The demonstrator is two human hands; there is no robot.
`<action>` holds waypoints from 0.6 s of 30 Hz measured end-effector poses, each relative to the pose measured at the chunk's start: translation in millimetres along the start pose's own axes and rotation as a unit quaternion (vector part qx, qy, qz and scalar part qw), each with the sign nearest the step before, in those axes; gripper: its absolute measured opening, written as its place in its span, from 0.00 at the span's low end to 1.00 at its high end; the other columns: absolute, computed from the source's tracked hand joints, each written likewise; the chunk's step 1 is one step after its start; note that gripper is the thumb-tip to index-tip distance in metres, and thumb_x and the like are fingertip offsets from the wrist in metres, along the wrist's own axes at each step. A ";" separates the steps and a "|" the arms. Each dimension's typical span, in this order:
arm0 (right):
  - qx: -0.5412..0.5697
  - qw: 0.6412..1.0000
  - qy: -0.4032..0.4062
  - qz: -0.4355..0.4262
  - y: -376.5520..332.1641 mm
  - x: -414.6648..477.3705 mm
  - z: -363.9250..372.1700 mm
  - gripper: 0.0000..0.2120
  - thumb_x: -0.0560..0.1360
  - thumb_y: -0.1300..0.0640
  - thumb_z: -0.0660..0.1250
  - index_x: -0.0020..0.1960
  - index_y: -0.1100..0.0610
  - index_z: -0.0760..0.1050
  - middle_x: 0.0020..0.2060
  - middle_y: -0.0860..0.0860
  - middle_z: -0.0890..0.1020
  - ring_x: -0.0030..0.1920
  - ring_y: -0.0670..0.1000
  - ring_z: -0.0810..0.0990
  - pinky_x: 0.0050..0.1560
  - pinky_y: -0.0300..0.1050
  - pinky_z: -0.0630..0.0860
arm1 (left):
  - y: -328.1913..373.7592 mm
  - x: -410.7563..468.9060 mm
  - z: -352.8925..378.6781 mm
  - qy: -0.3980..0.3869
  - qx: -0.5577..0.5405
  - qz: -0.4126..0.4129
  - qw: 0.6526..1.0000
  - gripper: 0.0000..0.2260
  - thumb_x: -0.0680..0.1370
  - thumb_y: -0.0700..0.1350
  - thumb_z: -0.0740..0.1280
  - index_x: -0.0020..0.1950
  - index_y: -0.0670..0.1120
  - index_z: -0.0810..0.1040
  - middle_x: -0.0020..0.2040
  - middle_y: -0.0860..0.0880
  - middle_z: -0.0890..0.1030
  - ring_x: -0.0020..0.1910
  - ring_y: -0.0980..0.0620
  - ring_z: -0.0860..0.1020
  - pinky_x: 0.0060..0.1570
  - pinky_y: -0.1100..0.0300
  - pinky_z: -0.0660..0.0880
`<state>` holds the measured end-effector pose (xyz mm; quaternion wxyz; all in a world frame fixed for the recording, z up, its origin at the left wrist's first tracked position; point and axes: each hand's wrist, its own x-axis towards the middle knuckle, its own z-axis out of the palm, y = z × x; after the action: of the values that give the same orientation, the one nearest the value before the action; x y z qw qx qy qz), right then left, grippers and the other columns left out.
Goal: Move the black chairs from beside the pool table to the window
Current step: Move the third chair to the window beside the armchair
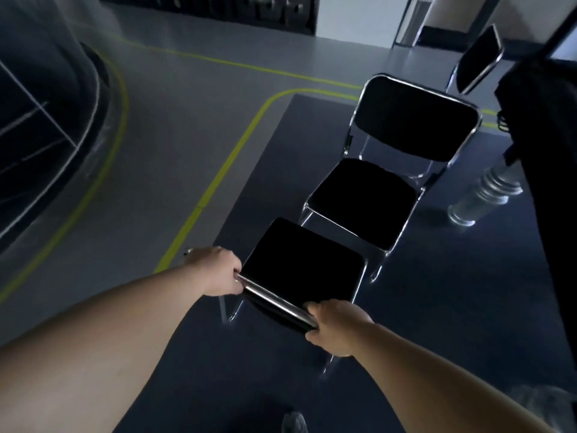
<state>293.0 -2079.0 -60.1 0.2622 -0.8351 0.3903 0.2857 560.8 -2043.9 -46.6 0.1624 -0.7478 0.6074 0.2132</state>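
The near black chair [299, 264] is right in front of the person, low in the middle of the view. It stands on a dark mat [437, 307]. A silver bar [274, 297] runs along the edge of the chair closest to the person.

The left hand [215, 270] holds the left end of that bar, with its fingers curled round it. The right hand [337, 326] holds the right end in the same way. The chair sits between the two hands and just past them. Both arms reach out to it from the bottom of the view.

The chair is so black that its seat and back look like one flat shape, and it is hard to tell them apart. Only bits of its thin silver legs show under it.

Just behind it is a second black chair [362, 198], facing the person. A third black chair [480, 57] is far off at the top right, and part of it is hidden.

On the right is a big dark shape [546, 151] with a silver leg [487, 195]. It is cut off by the edge and too dark to make out.

Yellow lines [218, 173] curve over the grey floor [187, 104] on the left. A shoe [293, 423] peeks in at the bottom.
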 end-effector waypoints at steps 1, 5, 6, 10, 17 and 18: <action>0.010 1.000 0.003 0.011 -2.4 1.1 1.5 0.27 0.80 0.44 0.63 0.76 0.49 0.64 0.63 0.51 0.77 0.60 0.55 0.78 0.51 0.48 0.78 | -0.6 3.6 -3.4 -0.017 -0.005 0.012 1.000 0.11 0.67 0.60 0.67 0.40 0.54 0.79 0.37 0.55 0.78 0.39 0.55 0.76 0.35 0.60 0.68; 0.056 0.997 0.016 0.049 -9.3 5.1 2.8 0.13 0.78 0.46 0.66 0.60 0.49 0.75 0.46 0.47 0.77 0.47 0.51 0.78 0.38 0.43 0.72 | -7.7 14.2 -7.4 -0.051 -0.003 0.066 0.997 0.10 0.66 0.60 0.66 0.38 0.55 0.79 0.33 0.55 0.79 0.38 0.55 0.76 0.34 0.60 0.72; 0.065 0.996 0.021 0.058 -10.7 5.1 3.9 0.11 0.78 0.47 0.67 0.57 0.50 0.76 0.44 0.46 0.77 0.45 0.50 0.77 0.36 0.43 0.71 | -9.8 15.5 -5.9 -0.048 -0.001 0.074 0.996 0.10 0.66 0.60 0.66 0.38 0.56 0.79 0.33 0.55 0.79 0.37 0.55 0.76 0.34 0.60 0.72; 0.094 0.991 0.040 0.088 -14.0 3.1 8.2 0.14 0.77 0.47 0.67 0.61 0.49 0.76 0.45 0.45 0.76 0.46 0.50 0.77 0.41 0.43 0.74 | -13.6 18.8 -0.8 -0.053 -0.006 0.103 0.993 0.10 0.65 0.60 0.65 0.40 0.58 0.80 0.34 0.55 0.81 0.38 0.54 0.78 0.38 0.58 0.76; 0.108 0.985 0.054 0.127 -23.8 2.7 25.8 0.25 0.79 0.55 0.63 0.74 0.43 0.67 0.59 0.51 0.79 0.55 0.55 0.79 0.52 0.49 0.80 | -13.5 24.3 21.8 -0.057 0.028 0.140 0.988 0.08 0.65 0.50 0.66 0.43 0.60 0.77 0.39 0.56 0.81 0.43 0.52 0.80 0.45 0.54 0.78; 0.107 0.983 0.059 0.138 -25.5 2.7 28.3 0.25 0.77 0.60 0.63 0.72 0.44 0.70 0.57 0.51 0.79 0.53 0.55 0.80 0.50 0.48 0.80 | -12.3 24.4 24.9 -0.046 0.037 0.142 0.988 0.07 0.66 0.48 0.66 0.41 0.59 0.77 0.39 0.56 0.81 0.44 0.52 0.79 0.44 0.54 0.78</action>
<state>307.2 -2047.4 -76.2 0.2844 -0.7556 0.5450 0.2262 574.0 -2049.3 -80.7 0.1858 -0.6369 0.7069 0.2452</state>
